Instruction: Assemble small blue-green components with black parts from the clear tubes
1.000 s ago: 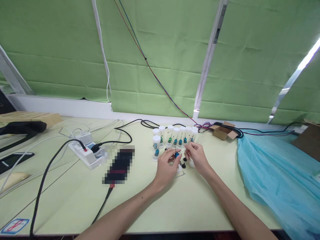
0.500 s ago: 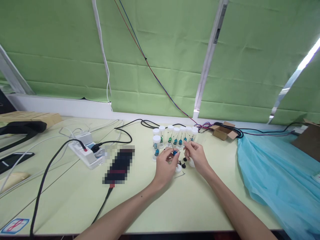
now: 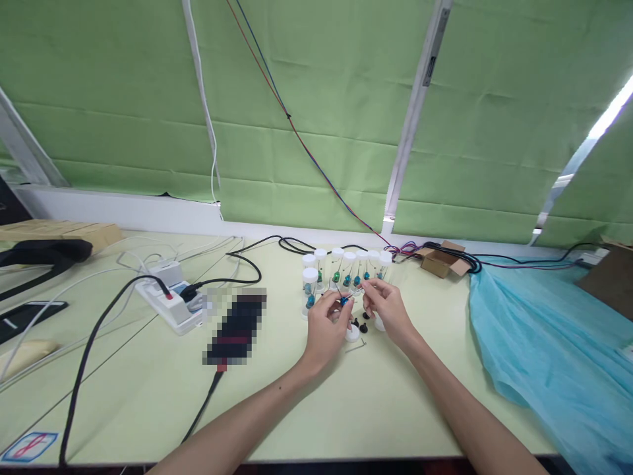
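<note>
Head view: hands [image 3: 326, 330] [image 3: 390, 309] over pale table [image 3: 395, 409], green blinds [image 3: 316, 72] behind.

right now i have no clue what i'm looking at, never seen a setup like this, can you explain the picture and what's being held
There's no machine here: these are a person's own bare hands, seen by a camera worn on their head, looking forward and down. The left hand holds a small blue piece; the right hand seems to pinch a thin rod against it, though the tip is too small to make out. On the pale table, white-capped clear tubes stand behind the hands, with small black parts near the fingers. A power strip lies to the left, a blue sheet to the right.
</note>
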`<state>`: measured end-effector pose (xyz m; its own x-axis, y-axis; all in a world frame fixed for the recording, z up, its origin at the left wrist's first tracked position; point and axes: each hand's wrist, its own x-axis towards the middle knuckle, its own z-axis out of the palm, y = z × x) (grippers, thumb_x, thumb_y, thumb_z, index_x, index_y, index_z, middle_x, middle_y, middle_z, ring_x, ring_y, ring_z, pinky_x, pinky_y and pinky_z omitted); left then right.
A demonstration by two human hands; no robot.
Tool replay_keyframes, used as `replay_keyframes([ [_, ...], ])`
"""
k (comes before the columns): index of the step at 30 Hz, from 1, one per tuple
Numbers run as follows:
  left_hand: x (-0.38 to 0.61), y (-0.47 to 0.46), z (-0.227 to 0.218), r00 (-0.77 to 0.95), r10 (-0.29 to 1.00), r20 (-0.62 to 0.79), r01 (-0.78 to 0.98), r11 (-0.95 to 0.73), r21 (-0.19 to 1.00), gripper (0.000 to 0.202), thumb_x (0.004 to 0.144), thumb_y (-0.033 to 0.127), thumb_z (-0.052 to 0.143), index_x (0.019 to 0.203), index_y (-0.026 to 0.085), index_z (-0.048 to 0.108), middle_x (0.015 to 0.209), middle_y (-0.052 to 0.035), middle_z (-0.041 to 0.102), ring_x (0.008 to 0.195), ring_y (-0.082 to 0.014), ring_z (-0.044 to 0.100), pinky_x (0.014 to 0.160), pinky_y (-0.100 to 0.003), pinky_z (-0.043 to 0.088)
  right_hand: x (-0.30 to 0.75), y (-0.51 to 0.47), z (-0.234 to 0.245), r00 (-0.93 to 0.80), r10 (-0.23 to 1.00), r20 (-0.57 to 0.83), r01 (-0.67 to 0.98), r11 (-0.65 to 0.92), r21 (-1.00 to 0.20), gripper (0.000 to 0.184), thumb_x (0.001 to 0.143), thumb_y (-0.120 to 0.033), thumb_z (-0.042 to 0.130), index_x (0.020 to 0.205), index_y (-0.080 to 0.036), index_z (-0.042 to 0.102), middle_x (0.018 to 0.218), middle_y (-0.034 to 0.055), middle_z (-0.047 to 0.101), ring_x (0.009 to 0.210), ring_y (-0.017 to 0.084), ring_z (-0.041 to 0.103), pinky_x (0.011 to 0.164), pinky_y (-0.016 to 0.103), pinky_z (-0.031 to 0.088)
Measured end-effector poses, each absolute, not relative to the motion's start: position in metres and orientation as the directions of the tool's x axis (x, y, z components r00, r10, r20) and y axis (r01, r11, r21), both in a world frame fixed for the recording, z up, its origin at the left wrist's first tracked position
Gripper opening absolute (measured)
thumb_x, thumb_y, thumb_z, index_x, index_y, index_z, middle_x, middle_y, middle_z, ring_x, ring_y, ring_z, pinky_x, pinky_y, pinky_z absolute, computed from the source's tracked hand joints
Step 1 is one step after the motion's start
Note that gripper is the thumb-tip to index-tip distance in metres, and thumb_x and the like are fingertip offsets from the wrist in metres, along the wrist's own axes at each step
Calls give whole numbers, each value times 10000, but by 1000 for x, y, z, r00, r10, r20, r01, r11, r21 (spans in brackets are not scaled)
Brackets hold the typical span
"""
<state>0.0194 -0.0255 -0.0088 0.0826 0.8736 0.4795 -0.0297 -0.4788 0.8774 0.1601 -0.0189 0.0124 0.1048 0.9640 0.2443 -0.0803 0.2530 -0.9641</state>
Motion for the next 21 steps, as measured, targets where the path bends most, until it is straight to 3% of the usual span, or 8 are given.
replay_keyframes([
  [21,18,-27,-7,91,846,526,69,-532,844,255,841,367,595,979,176,692,858,-56,605,664,-138,599,580,-254,543,161,-17,10,118,961,249,-72,259,-963,388,736,-502,700,594,-182,533,392,-55,470,345,69,361,366,208,297],
])
